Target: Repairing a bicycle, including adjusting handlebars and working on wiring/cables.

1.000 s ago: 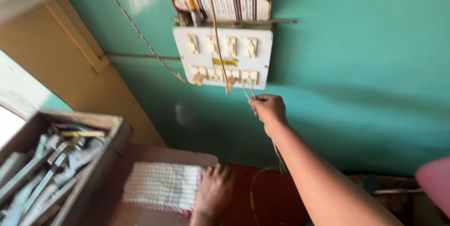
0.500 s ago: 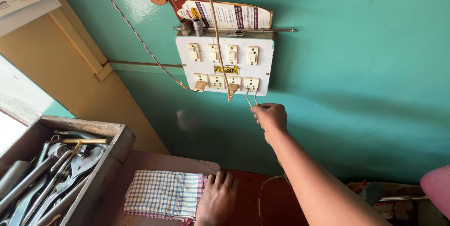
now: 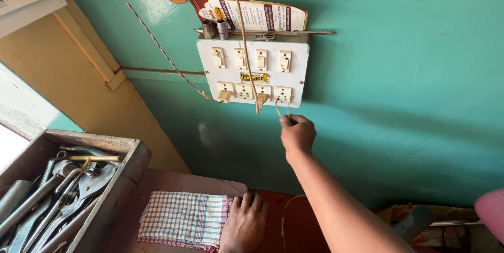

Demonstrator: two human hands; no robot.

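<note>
Right hand (image 3: 297,133): raised to the wall, fingers pinched together on the bare ends of a thin wire (image 3: 282,109). The two wire tips stand upright out of the pinch, long axis near vertical, pointing at the lower right socket (image 3: 283,94) of the white switchboard (image 3: 253,72). The socket lies directly above the fingers, close but apart from the tips.

Left hand (image 3: 244,223): far lower, resting palm down on the tabletop (image 3: 173,183), fingers spread loosely, touching the edge of a checked cloth (image 3: 181,217). It is well apart from the board; the right hand is much nearer.

Also present: a tan cable (image 3: 242,38) plugged into the neighbouring socket, and a wooden tool box (image 3: 116,190) of spanners and pliers at the left.
</note>
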